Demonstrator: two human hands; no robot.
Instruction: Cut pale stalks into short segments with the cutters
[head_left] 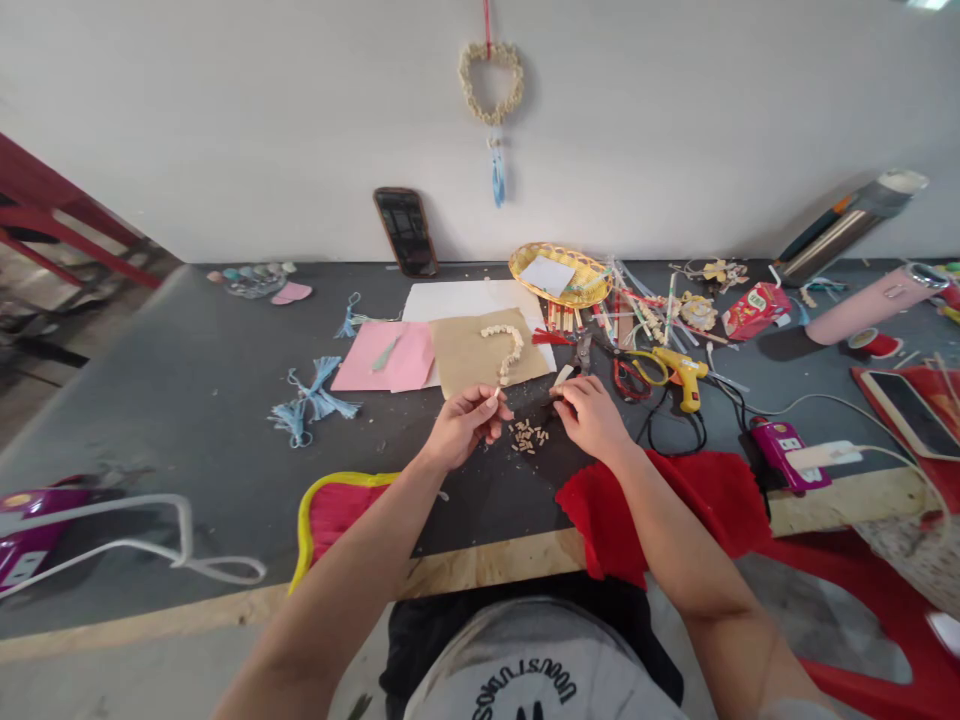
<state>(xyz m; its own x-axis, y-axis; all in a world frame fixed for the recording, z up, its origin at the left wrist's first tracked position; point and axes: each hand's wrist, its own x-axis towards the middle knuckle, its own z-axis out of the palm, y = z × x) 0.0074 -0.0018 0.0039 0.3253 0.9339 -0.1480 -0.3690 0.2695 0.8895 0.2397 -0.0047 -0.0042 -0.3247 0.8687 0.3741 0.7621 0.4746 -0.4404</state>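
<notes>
Left hand (466,420) pinches the lower end of a pale chain (516,347), mid-frame; right hand (591,415) is half curled, its hold unclear. Lengthening seems the step, calling for a neat pinch at the loose bits (527,437), below centre.

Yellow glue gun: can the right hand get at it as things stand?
Probably yes. The glue gun lies uncovered on the table, to the right of the right hand. A red-handled tool lies between, but looks easy to pass over. Whether the hand already holds something is unclear.
</notes>
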